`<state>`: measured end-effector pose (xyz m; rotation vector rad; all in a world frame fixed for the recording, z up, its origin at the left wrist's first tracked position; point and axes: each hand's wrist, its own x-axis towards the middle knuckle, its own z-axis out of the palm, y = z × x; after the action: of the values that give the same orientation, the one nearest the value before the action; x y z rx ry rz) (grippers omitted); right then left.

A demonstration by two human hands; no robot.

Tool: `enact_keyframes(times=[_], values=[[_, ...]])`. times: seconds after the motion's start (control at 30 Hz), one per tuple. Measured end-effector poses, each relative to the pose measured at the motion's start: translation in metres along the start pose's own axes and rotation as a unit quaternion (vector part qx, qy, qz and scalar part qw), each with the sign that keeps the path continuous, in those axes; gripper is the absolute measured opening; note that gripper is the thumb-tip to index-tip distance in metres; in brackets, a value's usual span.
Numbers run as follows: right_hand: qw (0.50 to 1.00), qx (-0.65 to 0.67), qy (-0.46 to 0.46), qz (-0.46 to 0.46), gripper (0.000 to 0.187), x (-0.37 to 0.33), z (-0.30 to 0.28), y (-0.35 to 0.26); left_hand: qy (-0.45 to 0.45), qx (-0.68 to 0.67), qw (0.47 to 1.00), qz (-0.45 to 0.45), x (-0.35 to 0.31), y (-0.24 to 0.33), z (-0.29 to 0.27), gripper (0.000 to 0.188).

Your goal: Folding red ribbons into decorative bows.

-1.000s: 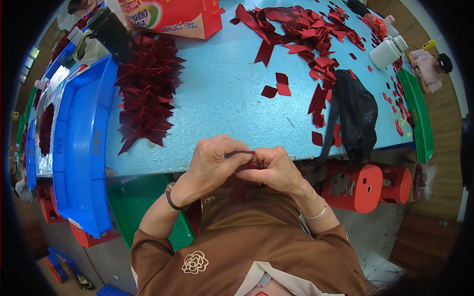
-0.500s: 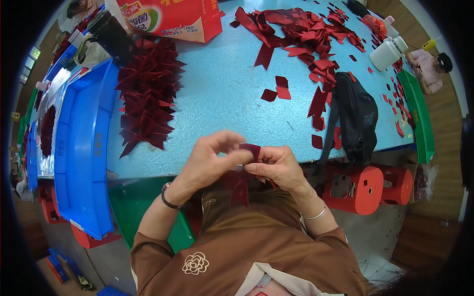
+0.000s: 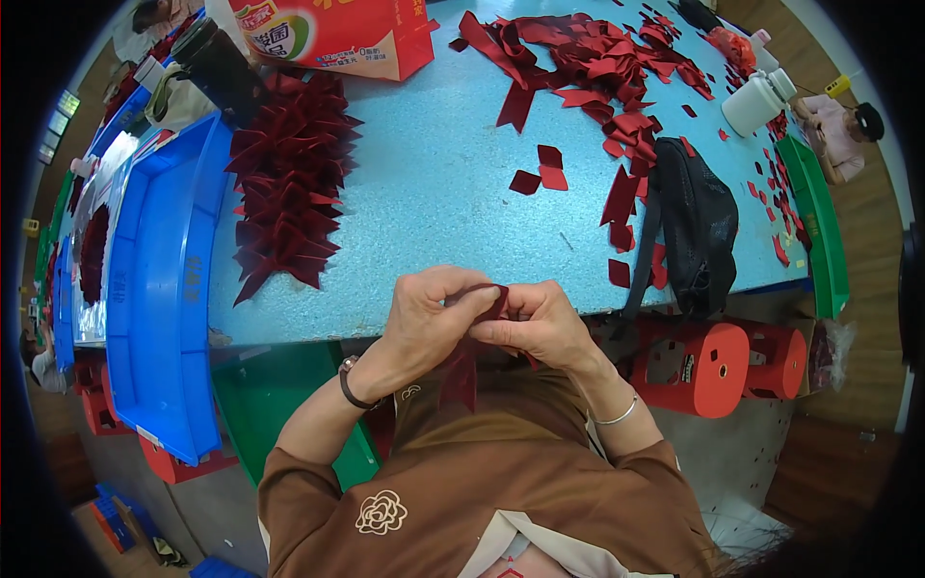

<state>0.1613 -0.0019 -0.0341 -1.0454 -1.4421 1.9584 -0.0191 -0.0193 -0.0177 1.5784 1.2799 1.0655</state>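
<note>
The person's two hands meet just past the near edge of the blue counter (image 3: 434,212), over their lap. The left hand (image 3: 424,313) is curled, its fingers and thumb pinched on a dark red ribbon piece (image 3: 491,301), and the right hand (image 3: 540,323) presses in from the other side with its fingertips closed on the same piece, so the two hands touch around it. Most of the ribbon is hidden between the fingers; only a small fold shows on top, and a darker strip seems to hang below toward the brown top, though I cannot tell whether that is the same piece. A dark band sits on the left wrist and a thin silver bangle on the right. On the counter, to the left, lies a heap of folded dark red ribbon points (image 3: 284,188) beside a long blue tray (image 3: 159,289). Further back spreads a loose tangle of red ribbon strips (image 3: 597,67), with two small cut squares (image 3: 540,178) lying apart in the middle. A black pouch (image 3: 699,226) rests at the right near edge, a white bottle (image 3: 756,101) stands beyond it, and a red carton (image 3: 337,34) sits at the far side.
</note>
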Motion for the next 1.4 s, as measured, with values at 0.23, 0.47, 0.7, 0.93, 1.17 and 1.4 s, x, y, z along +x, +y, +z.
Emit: enact_keyframes(times=[0.23, 0.47, 0.7, 0.93, 1.17, 1.4], values=[[0.995, 0.061, 0.054, -0.053, 0.011, -0.005, -0.003, -0.003, 0.043, -0.143, 0.987, -0.056, 0.020, 0.011, -0.009, 0.015], [0.976, 0.068, 0.142, -0.153, 0.009, -0.013, -0.014, -0.001, -0.009, -0.222, 0.958, -0.181, -0.006, -0.002, -0.033, 0.026], [0.959, -0.029, 0.148, -0.238, 0.015, -0.015, -0.006, -0.008, -0.101, -0.302, 0.923, -0.218, -0.010, 0.007, -0.016, 0.016], [0.984, -0.049, 0.093, -0.143, 0.019, -0.014, -0.005, -0.007, -0.041, -0.250, 0.953, -0.164, -0.011, 0.009, -0.008, 0.012], [0.990, 0.061, 0.102, -0.070, 0.016, -0.009, 0.003, -0.003, 0.017, -0.109, 0.984, -0.141, -0.010, -0.007, -0.013, 0.009], [0.960, 0.245, 0.118, -0.065, 0.014, -0.007, 0.004, 0.002, 0.015, -0.257, 0.964, -0.063, -0.018, -0.008, -0.018, 0.033]])
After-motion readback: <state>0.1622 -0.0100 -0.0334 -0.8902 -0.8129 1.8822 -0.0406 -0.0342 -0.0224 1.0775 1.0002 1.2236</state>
